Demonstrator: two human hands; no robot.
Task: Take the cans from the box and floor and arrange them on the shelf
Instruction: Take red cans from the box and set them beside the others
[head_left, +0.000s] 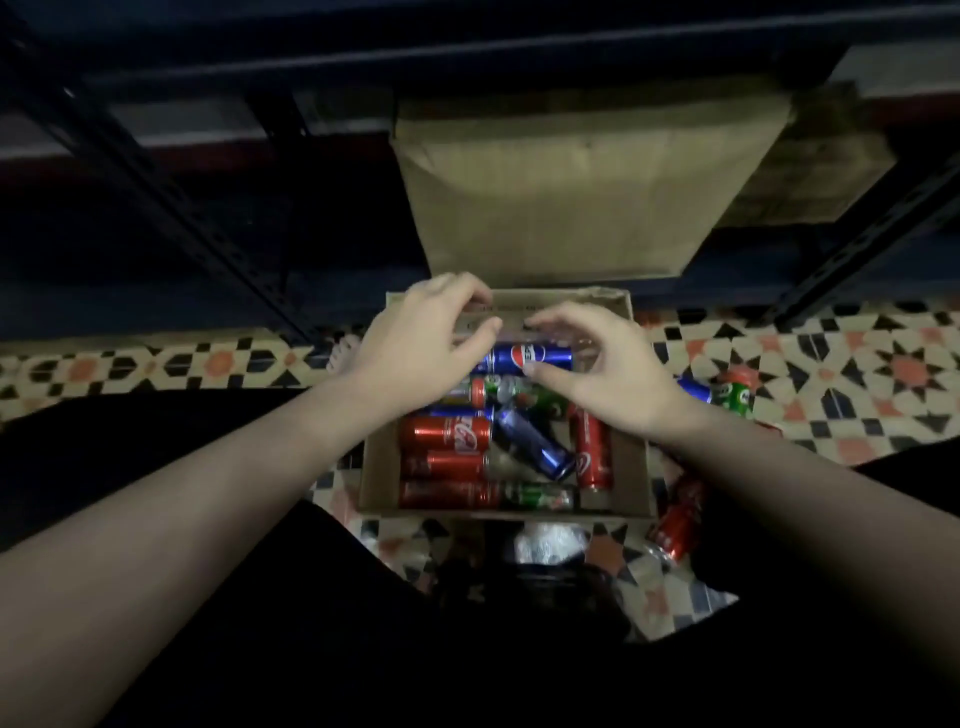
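Pepsi can (527, 357) lies between left hand (415, 338) and right hand (608, 374).

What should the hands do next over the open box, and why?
Probably close both hands on the blue Pepsi can lying across the far end of the brown cardboard box: the left hand and right hand flank it, fingers curled but not yet gripping.

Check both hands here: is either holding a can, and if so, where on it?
Neither visibly grips yet. The right hand has its thumb on the blue can at its right end; the left hand curls over its left end, contact unclear.
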